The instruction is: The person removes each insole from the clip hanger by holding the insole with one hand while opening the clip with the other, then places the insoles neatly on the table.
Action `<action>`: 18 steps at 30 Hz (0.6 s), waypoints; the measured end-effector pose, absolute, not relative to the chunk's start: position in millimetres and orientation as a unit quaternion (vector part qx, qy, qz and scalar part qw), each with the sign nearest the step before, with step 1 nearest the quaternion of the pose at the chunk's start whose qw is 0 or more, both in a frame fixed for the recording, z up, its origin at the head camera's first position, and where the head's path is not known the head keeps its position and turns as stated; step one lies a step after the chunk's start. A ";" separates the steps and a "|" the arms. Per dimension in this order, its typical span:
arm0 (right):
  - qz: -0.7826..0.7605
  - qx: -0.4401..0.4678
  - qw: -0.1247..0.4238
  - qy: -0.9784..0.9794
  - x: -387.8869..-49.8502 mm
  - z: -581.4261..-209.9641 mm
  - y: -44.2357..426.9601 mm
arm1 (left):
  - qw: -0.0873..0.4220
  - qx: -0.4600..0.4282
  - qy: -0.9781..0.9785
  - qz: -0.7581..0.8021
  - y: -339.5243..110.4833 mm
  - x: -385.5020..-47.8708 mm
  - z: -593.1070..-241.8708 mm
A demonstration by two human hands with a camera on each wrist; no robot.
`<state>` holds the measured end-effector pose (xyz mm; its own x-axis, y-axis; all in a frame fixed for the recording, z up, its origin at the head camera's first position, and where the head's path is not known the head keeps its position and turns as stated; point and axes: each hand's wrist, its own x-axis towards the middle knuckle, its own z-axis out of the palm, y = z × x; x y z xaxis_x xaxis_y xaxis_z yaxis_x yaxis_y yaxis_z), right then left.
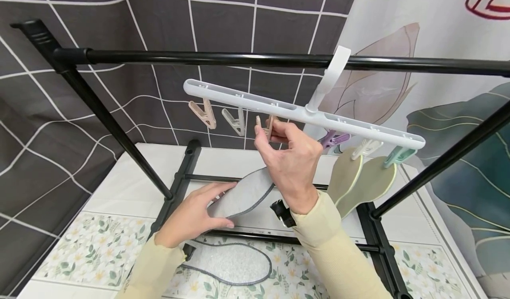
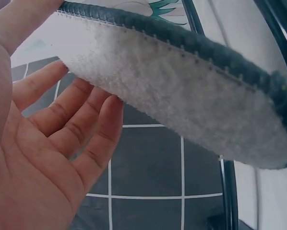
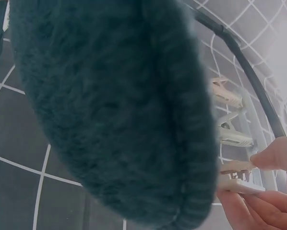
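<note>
My left hand (image 1: 193, 212) holds a fuzzy grey insole (image 1: 245, 195) with dark edging by its near end, between thumb and fingers. In the left wrist view the pale face of this insole (image 2: 172, 86) fills the upper part. My right hand (image 1: 292, 159) pinches a beige clothes peg (image 3: 239, 184) that hangs from a white clip hanger (image 1: 255, 100). The held insole's far end is just below the right hand. A second grey insole (image 1: 231, 263) lies flat on the surface beneath the left hand.
The hanger hooks over a black rack rail (image 1: 199, 58). Left of the pinched peg hang a beige peg (image 1: 204, 113) and a grey peg (image 1: 235, 121). To the right, a purple peg (image 1: 334, 139) hangs, and two yellowish insoles (image 1: 368, 182) are clipped. A dark checked curtain (image 1: 167, 29) hangs behind.
</note>
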<state>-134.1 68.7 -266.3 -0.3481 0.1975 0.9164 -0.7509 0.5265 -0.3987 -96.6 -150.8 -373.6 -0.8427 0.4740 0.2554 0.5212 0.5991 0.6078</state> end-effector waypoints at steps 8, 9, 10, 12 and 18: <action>0.448 0.198 0.530 -0.692 -134.1 -267.9 68.2 | 0.046 -0.296 -0.898 -0.323 -153.5 -90.9 -372.1; 0.450 0.199 0.529 -0.692 -134.1 -268.0 68.2 | 0.047 -0.295 -0.900 -0.318 -153.7 -89.7 -372.6; 0.450 0.200 0.528 -0.691 -134.1 -268.0 68.3 | 0.046 -0.294 -0.902 -0.313 -154.0 -88.3 -373.0; 0.451 0.202 0.527 -0.692 -134.1 -267.9 68.4 | 0.045 -0.291 -0.905 -0.307 -155.0 -85.5 -374.1; 0.450 0.206 0.523 -0.694 -134.3 -268.0 69.4 | 0.034 -0.279 -0.909 -0.306 -159.4 -79.1 -377.2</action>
<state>-134.3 69.4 -268.0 -0.3691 0.1848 0.9108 -0.7558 0.5106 -0.4099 -79.1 -159.4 -377.2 -0.8415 0.4873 0.2331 0.5290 0.6560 0.5383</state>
